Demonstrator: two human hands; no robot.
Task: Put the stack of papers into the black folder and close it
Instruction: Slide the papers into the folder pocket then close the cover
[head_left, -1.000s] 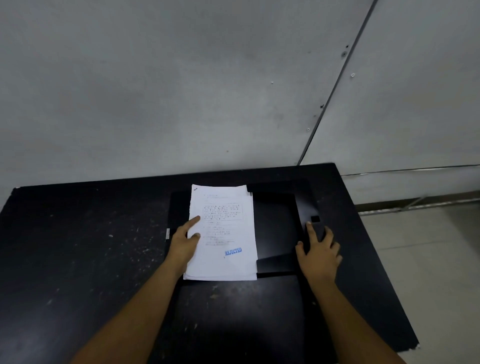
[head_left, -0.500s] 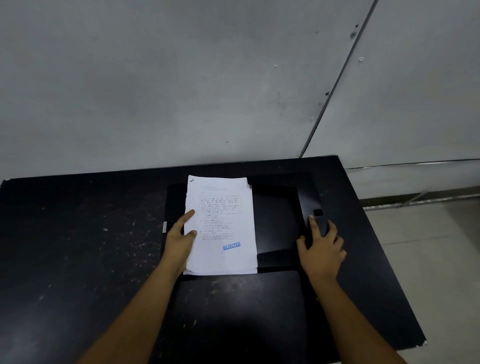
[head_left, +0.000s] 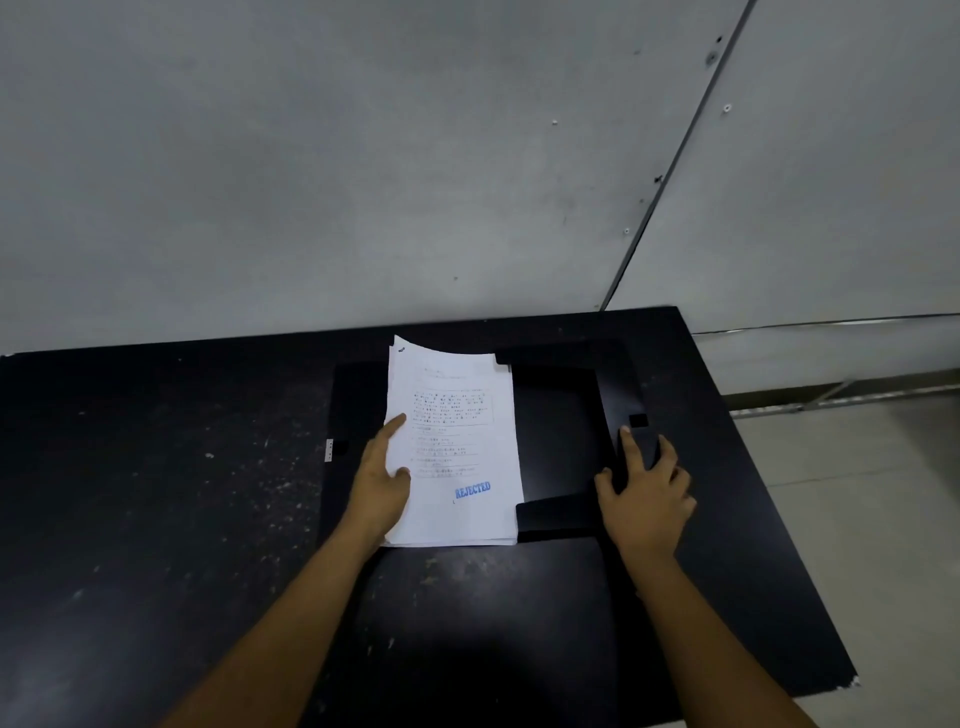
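Observation:
A white stack of papers (head_left: 457, 447) with printed text and a blue "REJECTED" stamp lies over the left half of the open black folder (head_left: 556, 431) on the black table (head_left: 156, 493). My left hand (head_left: 382, 475) grips the stack's left edge, thumb on top, and the far left corner curls upward. My right hand (head_left: 644, 491) presses flat, fingers spread, on the folder's right flap near its small square clasp (head_left: 638, 420). The folder's inner flaps show along the top and bottom of its right half.
A grey panelled wall (head_left: 363, 182) rises directly behind the table. The table's right edge (head_left: 769, 499) drops off to a pale tiled floor (head_left: 872, 545). The tabletop is scuffed with pale specks on the left.
The stack's left edge and far corner have lifted under my left hand. My right hand stays on the folder's right flap. The view has shifted slightly.

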